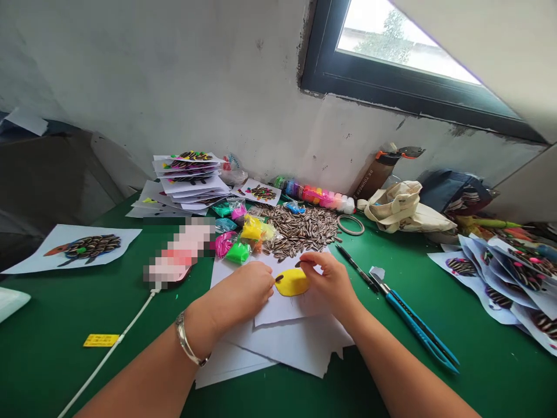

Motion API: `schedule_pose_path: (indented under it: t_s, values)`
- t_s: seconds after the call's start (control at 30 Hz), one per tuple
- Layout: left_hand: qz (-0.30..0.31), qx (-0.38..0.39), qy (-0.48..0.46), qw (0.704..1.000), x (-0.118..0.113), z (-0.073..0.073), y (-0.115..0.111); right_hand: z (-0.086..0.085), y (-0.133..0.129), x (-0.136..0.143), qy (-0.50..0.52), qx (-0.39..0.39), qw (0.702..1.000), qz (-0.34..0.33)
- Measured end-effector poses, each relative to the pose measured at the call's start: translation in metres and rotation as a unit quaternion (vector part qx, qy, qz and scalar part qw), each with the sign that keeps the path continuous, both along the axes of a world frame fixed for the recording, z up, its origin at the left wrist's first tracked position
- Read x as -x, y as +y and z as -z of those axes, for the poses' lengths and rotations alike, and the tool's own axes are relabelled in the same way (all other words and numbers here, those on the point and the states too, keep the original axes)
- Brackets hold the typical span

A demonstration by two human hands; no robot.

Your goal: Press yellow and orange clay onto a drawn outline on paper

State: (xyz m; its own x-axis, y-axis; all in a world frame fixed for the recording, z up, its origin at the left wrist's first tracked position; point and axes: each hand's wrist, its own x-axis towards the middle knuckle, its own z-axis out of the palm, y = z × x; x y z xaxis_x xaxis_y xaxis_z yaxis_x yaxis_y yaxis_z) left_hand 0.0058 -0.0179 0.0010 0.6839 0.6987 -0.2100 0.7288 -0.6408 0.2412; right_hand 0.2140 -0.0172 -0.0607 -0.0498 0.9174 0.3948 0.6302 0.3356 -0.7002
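Yellow clay [292,283] is sitting flattened into an oval on a sheet of white paper [282,310], right in the middle of the green desk [130,325]. Both hands are working on it: the left hand [243,293] is pinching a sunflower seed [279,278] between its fingertips and touching it to the left edge of the clay, while the right hand [327,280] is pinching another seed [298,264] at the top edge. So both sets of fingers are closed, each around one seed. A silver bracelet [188,342] is hanging on the left wrist. Just behind the paper, a big pile of striped seeds [300,229] is lying loose, with little bags of bright clay [243,238] beside it. Blue scissors [418,328] are resting to the right, and finished seed pictures [187,174] are stacking up near the wall.
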Motion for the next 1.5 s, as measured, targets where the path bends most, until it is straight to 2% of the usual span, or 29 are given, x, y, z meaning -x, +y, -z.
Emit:
schedule_pose_path:
  t_s: [0.1, 0.23, 0.43, 0.8, 0.93, 1.07, 1.13, 1.2, 1.27, 1.37, 1.43, 1.5]
  values:
    - [-0.003, -0.002, -0.003, 1.000, 0.000, 0.002, 0.000, 0.001, 0.002, 0.001, -0.023, 0.001, 1.000, -0.021]
    - [-0.001, -0.010, -0.002, 1.000, 0.001, 0.004, 0.001, -0.003, -0.003, 0.011, -0.107, -0.013, 0.993, -0.055]
    - [-0.006, -0.007, -0.012, 1.000, 0.000, 0.000, -0.001, -0.016, -0.007, 0.027, -0.188, 0.049, 0.977, -0.082]
    - [-0.022, -0.009, -0.013, 1.000, 0.001, 0.011, 0.000, -0.021, -0.008, 0.043, -0.243, 0.122, 0.960, -0.073]
    - [-0.030, -0.003, -0.017, 0.999, 0.001, 0.010, -0.001, -0.023, -0.004, 0.034, -0.222, 0.091, 0.967, -0.084]
    - [-0.021, -0.003, -0.036, 0.999, 0.002, 0.009, -0.001, -0.014, 0.014, 0.007, -0.173, 0.022, 0.985, -0.009]
    - [-0.022, 0.002, -0.037, 0.999, 0.002, 0.008, -0.001, -0.008, 0.021, -0.008, -0.189, 0.002, 0.981, 0.051]
    - [-0.027, 0.010, -0.036, 0.999, 0.002, 0.007, -0.001, -0.003, 0.022, -0.017, -0.203, -0.013, 0.977, 0.068]
    - [-0.027, 0.014, -0.039, 0.999, 0.003, 0.007, 0.000, -0.001, 0.017, -0.019, -0.196, -0.029, 0.979, 0.044]
    - [-0.023, 0.009, -0.048, 0.999, 0.004, 0.008, 0.002, -0.003, 0.002, -0.009, -0.183, -0.025, 0.981, -0.061]
    - [-0.020, 0.003, -0.042, 0.999, 0.004, 0.007, 0.002, -0.006, -0.008, 0.002, -0.217, -0.011, 0.967, -0.134]
    - [-0.014, 0.000, -0.026, 1.000, 0.004, 0.005, 0.002, -0.008, -0.015, 0.010, -0.251, -0.009, 0.954, -0.163]
